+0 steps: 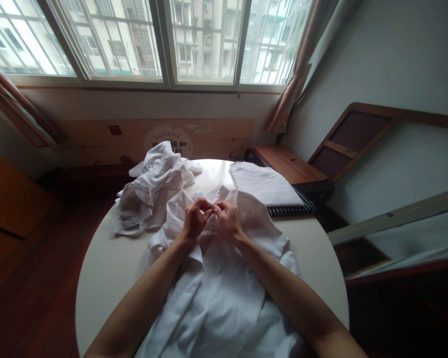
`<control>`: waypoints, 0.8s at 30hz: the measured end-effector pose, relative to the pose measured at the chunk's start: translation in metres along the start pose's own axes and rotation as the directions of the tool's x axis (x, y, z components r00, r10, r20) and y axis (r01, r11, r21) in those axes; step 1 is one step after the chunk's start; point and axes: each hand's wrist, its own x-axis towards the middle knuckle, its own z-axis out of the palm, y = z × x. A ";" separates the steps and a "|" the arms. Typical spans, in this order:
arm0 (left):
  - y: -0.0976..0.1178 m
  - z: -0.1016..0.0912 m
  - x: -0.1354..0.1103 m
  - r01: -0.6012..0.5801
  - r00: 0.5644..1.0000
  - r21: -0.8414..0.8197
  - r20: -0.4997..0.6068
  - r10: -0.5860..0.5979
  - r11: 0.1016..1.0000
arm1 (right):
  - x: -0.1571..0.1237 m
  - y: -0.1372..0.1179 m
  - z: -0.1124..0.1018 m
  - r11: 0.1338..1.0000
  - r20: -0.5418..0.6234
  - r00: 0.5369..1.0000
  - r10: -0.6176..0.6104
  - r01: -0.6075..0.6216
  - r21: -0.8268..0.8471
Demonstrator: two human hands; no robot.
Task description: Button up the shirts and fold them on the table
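Head view: left hand (pixel 197 219) and right hand (pixel 227 217) meet, fingertips pinching the collar of a white shirt (pixel 227 288) spread from the middle of the round table (pixel 104 278) toward its near edge. Crumpled white clothing (pixel 147 199) lies by the left edge; a folded white garment (pixel 265 185) overlaps striped dark fabric (pixel 289 211) near the far right edge.

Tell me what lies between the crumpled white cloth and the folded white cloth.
In the head view, bare tabletop lies between the crumpled cloth and the folded cloth, with part of the white garment nearer the person.
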 end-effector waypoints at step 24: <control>0.001 0.006 0.002 0.205 0.978 -0.282 0.011 -0.210 0.937 | -0.003 0.016 0.009 0.999 -0.012 1.000 -0.006 0.005 -0.052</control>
